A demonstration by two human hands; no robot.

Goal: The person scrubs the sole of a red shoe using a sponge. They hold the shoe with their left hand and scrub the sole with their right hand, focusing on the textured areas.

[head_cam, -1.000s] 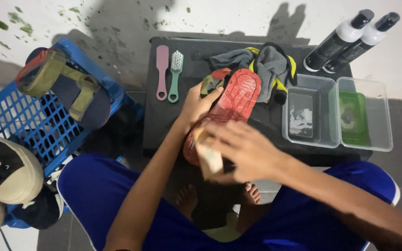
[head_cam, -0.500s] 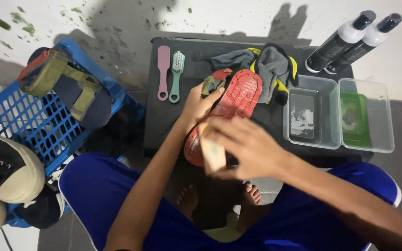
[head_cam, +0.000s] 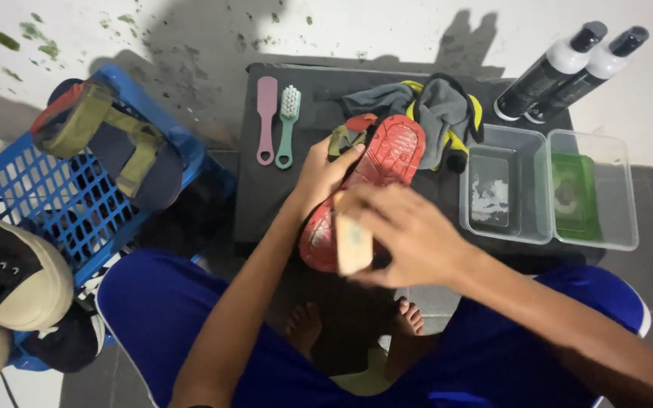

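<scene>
A sandal with a red sole (head_cam: 384, 159) lies sole-up on a dark board (head_cam: 266, 204). My left hand (head_cam: 322, 172) grips its left side near the olive strap. My right hand (head_cam: 406, 234) holds a pale wooden-backed brush (head_cam: 352, 243) pressed against the heel end of the red sole. Part of the sole is hidden under my right hand.
A pink brush (head_cam: 266, 115) and a green brush (head_cam: 288, 121) lie on the board. A grey and yellow cloth (head_cam: 440, 109) sits behind the sandal. Two clear tubs (head_cam: 549, 189), two spray bottles (head_cam: 568, 68) at right. A blue crate (head_cam: 54, 204) with shoes stands left.
My right hand with the brush has shifted slightly up and right along the sole. My left hand keeps the same grip on the sandal.
</scene>
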